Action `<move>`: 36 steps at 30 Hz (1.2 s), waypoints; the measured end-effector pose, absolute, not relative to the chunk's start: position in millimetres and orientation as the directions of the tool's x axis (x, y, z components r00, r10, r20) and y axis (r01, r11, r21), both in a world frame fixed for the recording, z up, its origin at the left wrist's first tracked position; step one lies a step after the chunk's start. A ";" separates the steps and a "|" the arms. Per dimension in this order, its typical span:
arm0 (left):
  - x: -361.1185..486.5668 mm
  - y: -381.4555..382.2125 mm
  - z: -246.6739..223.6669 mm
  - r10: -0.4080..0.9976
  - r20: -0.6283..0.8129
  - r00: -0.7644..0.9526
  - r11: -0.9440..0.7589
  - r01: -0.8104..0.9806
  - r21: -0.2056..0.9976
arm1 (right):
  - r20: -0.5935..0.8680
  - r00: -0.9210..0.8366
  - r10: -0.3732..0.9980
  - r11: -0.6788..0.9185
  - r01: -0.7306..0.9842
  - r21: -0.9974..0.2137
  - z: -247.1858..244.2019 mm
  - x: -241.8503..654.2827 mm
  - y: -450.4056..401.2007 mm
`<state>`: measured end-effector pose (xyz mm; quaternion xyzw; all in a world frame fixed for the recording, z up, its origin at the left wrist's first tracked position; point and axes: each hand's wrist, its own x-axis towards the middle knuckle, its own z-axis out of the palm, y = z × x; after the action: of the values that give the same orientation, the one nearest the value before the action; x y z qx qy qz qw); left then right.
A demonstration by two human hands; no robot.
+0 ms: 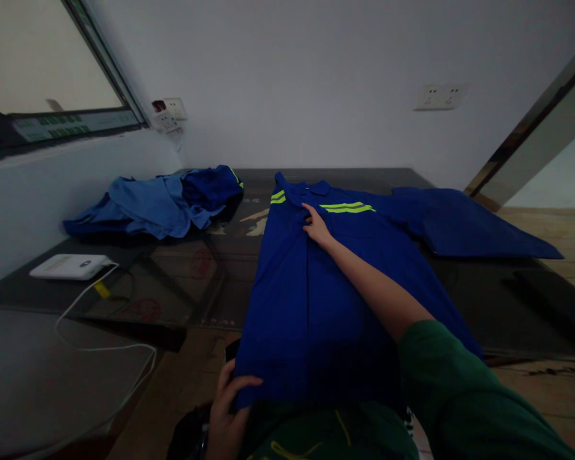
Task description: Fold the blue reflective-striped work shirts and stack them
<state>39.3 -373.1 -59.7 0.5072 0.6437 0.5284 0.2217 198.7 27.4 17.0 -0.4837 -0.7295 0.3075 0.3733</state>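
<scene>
A blue jacket (282,287) with yellow-green stripes (347,207) lies spread on a dark table (172,275). The left hand (230,402) holds its lower corner; the right hand (319,227) rests below the collar (319,187), perhaps pinching the dim cloth. Crumpled blue clothes (158,201) and a white device (71,266) lie to the left.

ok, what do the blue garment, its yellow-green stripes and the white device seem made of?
Blue garment: probably woven cloth, matte; soft folds, no shine.
Yellow-green stripes: fabric or tape, can't tell; bright, flat bands.
White device: likely plastic, smooth; rounded corners, clean surface.
</scene>
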 end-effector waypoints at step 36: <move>47.2 -274.0 13.7 0.774 0.566 0.283 -0.507 0.812 0.288 | 0.108 -0.563 0.819 0.571 0.785 -0.240 42.1 140.6 5.9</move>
<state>47.2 -274.0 13.7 0.8005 0.4955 0.3361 -0.0283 140.6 5.9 42.1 -0.4555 -0.8803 0.0825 0.1042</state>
